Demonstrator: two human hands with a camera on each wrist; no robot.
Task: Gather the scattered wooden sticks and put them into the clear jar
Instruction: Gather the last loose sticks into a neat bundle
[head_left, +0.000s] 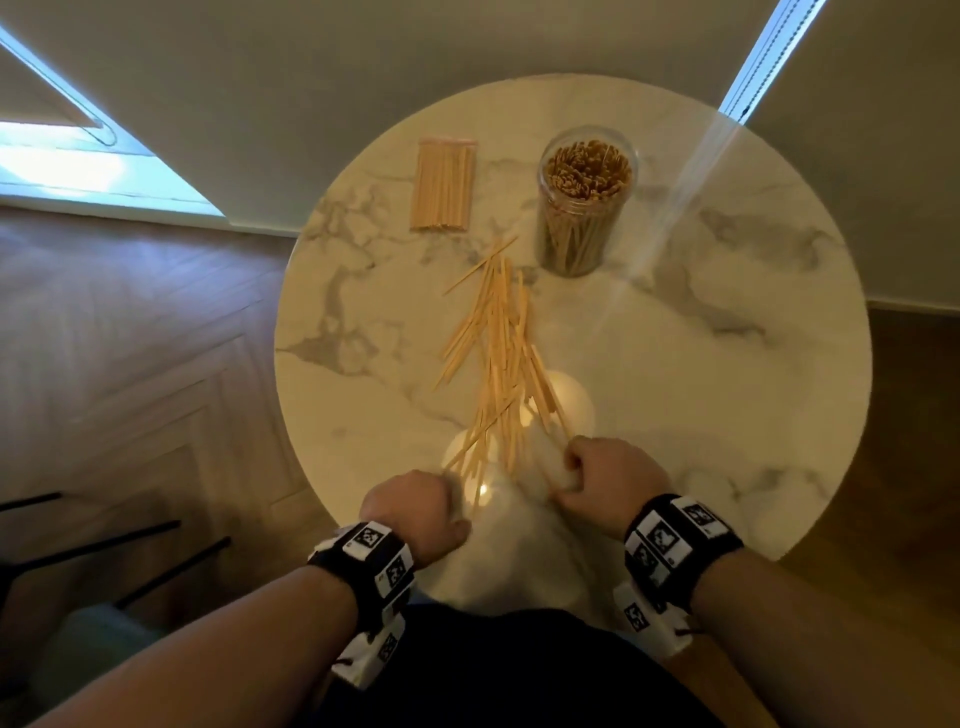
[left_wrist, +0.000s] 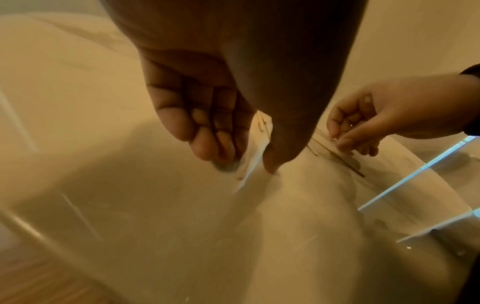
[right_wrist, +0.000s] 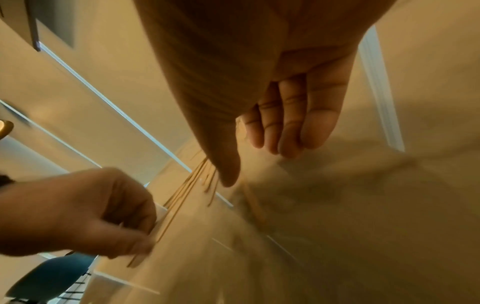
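Loose wooden sticks (head_left: 501, 353) lie fanned along the middle of the round marble table (head_left: 727, 389), their near ends pointing at me. Behind them to the right stands the clear jar (head_left: 584, 202), upright, open-topped and packed with sticks. My left hand (head_left: 449, 475) is at the fan's near left end; in the left wrist view its curled fingers and thumb (left_wrist: 246, 162) close around stick ends (left_wrist: 255, 152). My right hand (head_left: 571, 460) is at the near right end, thumb and fingers (left_wrist: 340, 139) pinching a few sticks. The right wrist view is blurred and shows sticks (right_wrist: 182, 197) running between both hands.
A flat packet of sticks (head_left: 443, 187) lies at the back left of the table. Dark chair legs (head_left: 104, 545) stand on the wood floor to my left, and a blue seat (right_wrist: 49, 277) shows below the table edge.
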